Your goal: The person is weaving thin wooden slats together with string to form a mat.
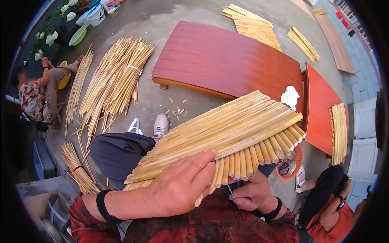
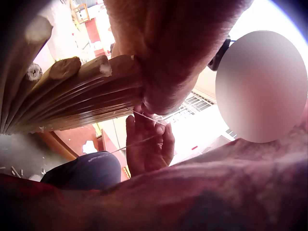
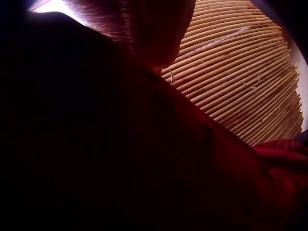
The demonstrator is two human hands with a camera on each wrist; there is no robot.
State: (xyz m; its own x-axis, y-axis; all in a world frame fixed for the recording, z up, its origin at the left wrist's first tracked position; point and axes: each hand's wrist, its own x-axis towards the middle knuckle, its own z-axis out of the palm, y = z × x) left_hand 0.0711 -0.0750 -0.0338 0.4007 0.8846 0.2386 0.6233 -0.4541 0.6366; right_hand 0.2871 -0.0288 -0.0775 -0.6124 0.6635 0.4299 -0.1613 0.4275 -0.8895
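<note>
A mat of straw-coloured stalks (image 1: 219, 129), laid side by side in two layers, slants across the person's lap. The left hand (image 1: 182, 188) grips its near edge, fingers lying over the upper layer by the cut stalk ends. Under those ends, the right hand (image 1: 251, 194) pinches a thin pale thread (image 1: 230, 190). In the left wrist view the thread (image 2: 144, 115) runs taut from the mat to the right hand (image 2: 149, 149). The right wrist view shows the mat's underside (image 3: 231, 72), with much of that picture dark behind a sleeve.
Ahead stands a reddish wooden table (image 1: 227, 56), with a white crumpled piece (image 1: 290, 97) on it. Tied stalk bundles (image 1: 117, 77) lie on the floor at left. One person (image 1: 36, 97) sits at far left, another (image 1: 332, 210) at right. A red basket (image 1: 298, 162) stands near the right knee.
</note>
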